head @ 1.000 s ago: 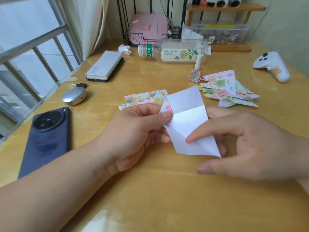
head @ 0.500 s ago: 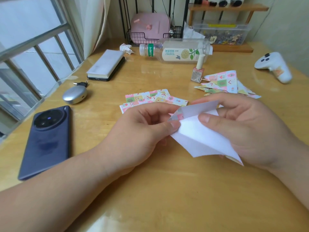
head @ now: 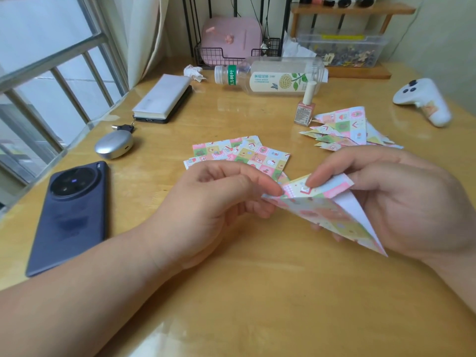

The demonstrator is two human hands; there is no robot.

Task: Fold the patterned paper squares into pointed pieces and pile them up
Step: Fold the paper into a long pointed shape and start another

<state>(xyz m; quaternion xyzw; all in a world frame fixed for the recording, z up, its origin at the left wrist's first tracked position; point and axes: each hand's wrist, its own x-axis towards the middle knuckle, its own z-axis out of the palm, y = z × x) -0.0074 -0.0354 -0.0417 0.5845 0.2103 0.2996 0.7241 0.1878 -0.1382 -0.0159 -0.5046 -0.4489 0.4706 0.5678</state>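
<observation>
Head view shows the paper (head: 324,212) held just above the worktop (head: 257,292), well nearer the person than the polish bottle (head: 305,112). A second ago its white side was turned up, opened out with a crease across it. Now the patterned side is shown, and white is left only along the right edge, so a flap has been folded over and a long point formed. Its left corner is pinched by the left hand (head: 219,202). Its upper flap is gripped by the right hand (head: 401,199), forefinger on top. The fold is judged nearly done, with creasing and stacking still to come. The pile (head: 345,130) lies just right of the bottle, and the unfolded squares (head: 242,153) lie left of it and nearer.
</observation>
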